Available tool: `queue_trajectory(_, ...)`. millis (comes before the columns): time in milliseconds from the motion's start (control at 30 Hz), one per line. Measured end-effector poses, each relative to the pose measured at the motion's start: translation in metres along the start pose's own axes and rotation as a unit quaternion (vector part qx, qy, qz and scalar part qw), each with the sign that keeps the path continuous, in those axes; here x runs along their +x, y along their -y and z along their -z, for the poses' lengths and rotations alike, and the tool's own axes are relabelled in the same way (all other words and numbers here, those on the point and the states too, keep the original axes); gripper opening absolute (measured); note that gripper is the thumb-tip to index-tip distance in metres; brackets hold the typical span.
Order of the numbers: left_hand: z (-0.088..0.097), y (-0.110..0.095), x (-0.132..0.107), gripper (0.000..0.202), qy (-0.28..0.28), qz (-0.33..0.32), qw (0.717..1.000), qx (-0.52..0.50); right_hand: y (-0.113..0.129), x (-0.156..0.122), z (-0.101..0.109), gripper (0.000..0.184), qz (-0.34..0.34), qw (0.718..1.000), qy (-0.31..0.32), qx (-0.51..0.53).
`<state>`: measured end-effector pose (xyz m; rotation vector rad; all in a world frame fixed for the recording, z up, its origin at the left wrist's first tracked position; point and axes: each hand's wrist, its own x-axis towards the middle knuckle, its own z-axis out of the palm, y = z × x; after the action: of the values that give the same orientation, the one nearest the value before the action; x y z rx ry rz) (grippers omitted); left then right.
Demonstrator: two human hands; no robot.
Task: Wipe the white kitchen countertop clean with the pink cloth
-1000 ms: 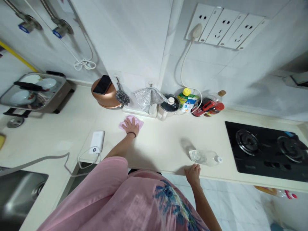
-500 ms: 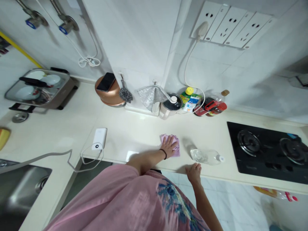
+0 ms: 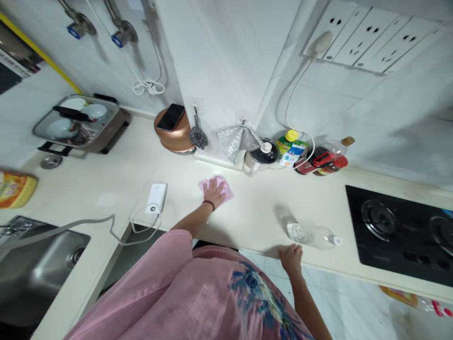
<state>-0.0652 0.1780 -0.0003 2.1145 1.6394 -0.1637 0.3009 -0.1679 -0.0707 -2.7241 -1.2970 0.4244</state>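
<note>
My left hand (image 3: 214, 191), with a dark bead bracelet at the wrist, lies flat with fingers spread on a pink cloth (image 3: 226, 188). It presses the cloth onto the pale countertop (image 3: 247, 212). The cloth's edges show around the fingers. At the counter's front edge rests my right hand (image 3: 291, 258), its fingers lying on the top and nothing seen in them. Just beyond it, a clear plastic bottle (image 3: 314, 235) with a white cap lies on its side, some clear liquid inside.
Left of the cloth lies a white power bank (image 3: 156, 198) with a cable. Along the wall stand a copper-coloured pot (image 3: 177, 134) with a phone on it, a lidded jug (image 3: 260, 158) and several bottles. A black gas hob (image 3: 399, 231) is at right, a steel sink (image 3: 42, 269) at left.
My left hand has slid the pink cloth leftward and away from me across the counter. My right hand stays at the front edge. The camera view has shifted left.
</note>
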Motion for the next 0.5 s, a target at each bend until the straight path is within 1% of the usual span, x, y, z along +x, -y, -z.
queue_trajectory(67, 0.015, 0.033, 0.002, 0.071, -0.025, 0.069, 0.997, -0.003, 0.0, 0.0, 0.0, 0.087, -0.002, 1.0, -0.001, 0.001)
queue_trajectory(133, 0.025, 0.061, 0.0, 0.072, -0.051, 0.127, 0.991, -0.007, 0.0, 0.0, 0.001, 0.085, -0.002, 1.0, -0.002, 0.004)
queue_trajectory(200, 0.03, 0.08, -0.005, 0.075, -0.07, 0.162, 0.984, -0.009, 0.0, 0.001, 0.002, 0.082, 0.0, 1.0, -0.002, 0.006)
queue_trajectory(267, 0.031, 0.092, -0.011, 0.08, -0.077, 0.182, 0.98, -0.01, 0.001, 0.002, 0.004, 0.08, 0.0, 1.0, -0.001, 0.009)
queue_trajectory(333, 0.028, 0.095, -0.016, 0.081, -0.081, 0.2, 0.976, -0.011, 0.001, 0.003, 0.005, 0.08, -0.002, 1.0, 0.0, 0.011)
queue_trajectory(400, 0.022, 0.09, -0.021, 0.077, -0.084, 0.217, 0.972, -0.014, 0.003, 0.003, 0.006, 0.082, -0.003, 1.0, 0.0, 0.011)
queue_trajectory(467, 0.012, 0.076, -0.025, 0.074, -0.086, 0.224, 0.971, -0.019, 0.004, 0.002, 0.006, 0.083, 0.0, 1.0, 0.0, 0.007)
queue_trajectory(500, 0.005, 0.065, -0.027, 0.073, -0.084, 0.218, 0.972, -0.021, 0.005, 0.002, 0.006, 0.083, 0.002, 1.0, 0.0, 0.004)
